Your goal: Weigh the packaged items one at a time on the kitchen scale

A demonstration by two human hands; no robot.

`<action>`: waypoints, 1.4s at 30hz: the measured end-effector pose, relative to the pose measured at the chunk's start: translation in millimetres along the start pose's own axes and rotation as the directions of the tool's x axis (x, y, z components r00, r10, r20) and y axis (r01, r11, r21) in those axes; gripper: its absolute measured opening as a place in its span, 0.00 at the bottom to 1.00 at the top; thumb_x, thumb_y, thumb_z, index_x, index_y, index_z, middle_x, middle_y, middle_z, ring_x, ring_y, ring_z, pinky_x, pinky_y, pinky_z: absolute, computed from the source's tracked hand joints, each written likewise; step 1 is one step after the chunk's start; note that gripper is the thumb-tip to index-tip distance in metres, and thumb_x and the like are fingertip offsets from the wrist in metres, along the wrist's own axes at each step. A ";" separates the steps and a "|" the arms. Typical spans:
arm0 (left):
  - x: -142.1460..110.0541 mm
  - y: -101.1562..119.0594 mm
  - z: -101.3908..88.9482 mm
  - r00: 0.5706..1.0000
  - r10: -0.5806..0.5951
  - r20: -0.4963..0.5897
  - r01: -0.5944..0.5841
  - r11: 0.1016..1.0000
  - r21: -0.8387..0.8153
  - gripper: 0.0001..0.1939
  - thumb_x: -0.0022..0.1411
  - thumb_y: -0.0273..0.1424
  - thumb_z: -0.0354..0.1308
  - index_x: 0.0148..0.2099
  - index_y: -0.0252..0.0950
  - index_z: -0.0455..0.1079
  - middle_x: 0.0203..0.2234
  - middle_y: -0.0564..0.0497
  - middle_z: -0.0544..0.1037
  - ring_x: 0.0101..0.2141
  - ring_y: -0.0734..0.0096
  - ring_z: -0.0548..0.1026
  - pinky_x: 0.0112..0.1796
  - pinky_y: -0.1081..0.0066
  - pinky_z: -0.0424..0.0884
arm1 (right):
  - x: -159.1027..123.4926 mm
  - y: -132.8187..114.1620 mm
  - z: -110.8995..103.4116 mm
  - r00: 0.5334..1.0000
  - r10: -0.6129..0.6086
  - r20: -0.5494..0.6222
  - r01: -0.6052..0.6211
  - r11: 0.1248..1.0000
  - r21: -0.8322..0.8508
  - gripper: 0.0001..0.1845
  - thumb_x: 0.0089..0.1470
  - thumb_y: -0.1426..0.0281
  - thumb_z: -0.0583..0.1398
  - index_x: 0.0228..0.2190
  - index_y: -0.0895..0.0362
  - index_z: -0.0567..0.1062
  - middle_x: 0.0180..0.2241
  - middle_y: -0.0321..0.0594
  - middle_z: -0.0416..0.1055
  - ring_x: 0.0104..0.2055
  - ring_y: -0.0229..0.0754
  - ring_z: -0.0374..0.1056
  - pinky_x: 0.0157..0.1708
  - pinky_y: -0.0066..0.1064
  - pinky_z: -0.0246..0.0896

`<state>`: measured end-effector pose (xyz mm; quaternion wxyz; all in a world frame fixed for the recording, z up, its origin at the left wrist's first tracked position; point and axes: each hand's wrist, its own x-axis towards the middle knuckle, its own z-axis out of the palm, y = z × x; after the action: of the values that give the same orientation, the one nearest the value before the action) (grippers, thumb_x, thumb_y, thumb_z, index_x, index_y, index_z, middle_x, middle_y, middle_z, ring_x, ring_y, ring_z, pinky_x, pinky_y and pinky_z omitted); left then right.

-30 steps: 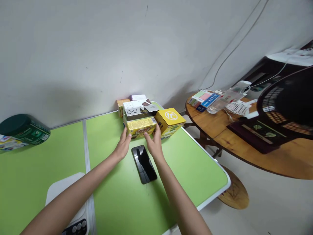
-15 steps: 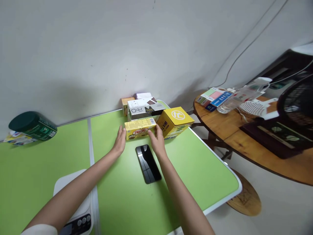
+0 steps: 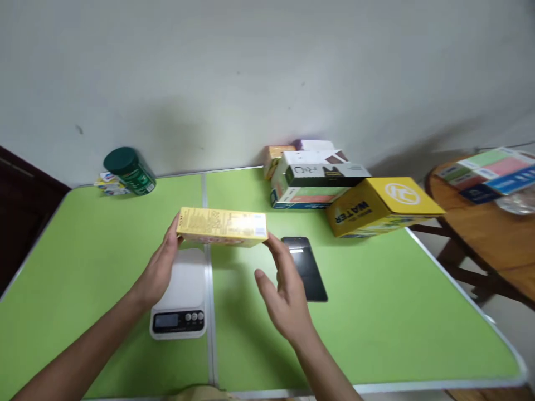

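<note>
A long yellow carton [image 3: 221, 225] is held up above the green table between my two hands. My left hand [image 3: 161, 264] presses its left end, fingers partly hidden behind it. At the right end, the fingers of my right hand [image 3: 288, 295] touch the carton, with the thumb held apart from it. Below and to the left lies a white kitchen scale [image 3: 181, 289] with a dark display and several round buttons. A black smartphone [image 3: 307, 273] rests on the table just beyond my right hand.
Against the wall stand a stack of boxes [image 3: 321, 178] and a yellow "WATER" box [image 3: 384, 206]. A green canister [image 3: 131, 172] is at the back left. A metal seam [image 3: 212, 334] crosses the green table [image 3: 397, 312]. A wooden table [image 3: 463, 223] stands to the right.
My hands have lifted the yellow carton from in front of the boxes and carried it left, toward the scale. The view has turned left; the smartphone stays on the table.
</note>
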<state>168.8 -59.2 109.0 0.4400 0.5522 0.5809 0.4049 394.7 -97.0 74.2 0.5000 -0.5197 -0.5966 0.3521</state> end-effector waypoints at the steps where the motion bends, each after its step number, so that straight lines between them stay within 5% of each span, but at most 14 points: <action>1: -13.7 -5.5 -15.7 0.999 -0.041 0.011 0.041 0.999 -0.022 0.36 0.64 0.55 0.37 0.68 0.41 0.51 0.65 0.47 0.59 0.64 0.55 0.56 0.61 0.56 0.55 | -7.6 -5.8 11.8 0.999 -0.005 0.043 0.005 1.000 0.009 0.31 0.58 0.71 0.53 0.62 0.49 0.54 0.62 0.45 0.56 0.65 0.51 0.52 0.62 0.50 0.51; 6: -64.6 -45.4 -60.4 0.974 -0.209 -0.083 0.204 0.976 -0.073 0.35 0.65 0.54 0.36 0.69 0.46 0.47 0.67 0.51 0.54 0.65 0.57 0.54 0.64 0.56 0.47 | -35.0 -18.7 57.9 0.984 -0.005 0.179 0.000 1.000 0.027 0.32 0.59 0.72 0.53 0.62 0.46 0.51 0.62 0.42 0.55 0.64 0.51 0.52 0.62 0.49 0.53; 15: -88.8 -91.3 -73.4 0.968 -0.247 -0.043 0.237 0.957 -0.167 0.36 0.65 0.52 0.38 0.70 0.46 0.39 0.68 0.53 0.48 0.67 0.62 0.46 0.64 0.59 0.43 | -62.9 -9.3 86.0 0.970 0.076 0.231 -0.061 0.996 -0.071 0.28 0.60 0.69 0.52 0.61 0.47 0.54 0.62 0.43 0.57 0.64 0.51 0.53 0.62 0.52 0.53; 24: -98.8 -99.0 -84.2 0.976 -0.153 -0.156 0.114 0.966 -0.231 0.38 0.63 0.57 0.37 0.70 0.46 0.42 0.69 0.53 0.45 0.67 0.60 0.44 0.64 0.60 0.45 | -66.8 2.1 73.8 0.983 0.152 0.100 -0.150 0.988 -0.033 0.25 0.61 0.67 0.53 0.59 0.47 0.57 0.61 0.47 0.58 0.63 0.53 0.55 0.60 0.56 0.51; 42: -100.1 -93.2 -83.3 0.978 -0.178 -0.110 0.127 0.923 -0.362 0.37 0.64 0.55 0.36 0.69 0.43 0.48 0.68 0.53 0.49 0.67 0.61 0.45 0.64 0.62 0.44 | -62.8 -4.1 84.1 0.982 0.142 0.127 -0.144 0.990 0.002 0.25 0.61 0.68 0.54 0.59 0.45 0.58 0.60 0.45 0.59 0.61 0.51 0.59 0.57 0.51 0.56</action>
<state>62.6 -163.7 50.0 0.5203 0.3871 0.5696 0.5050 310.2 -150.6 42.4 0.4373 -0.5352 -0.5863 0.4226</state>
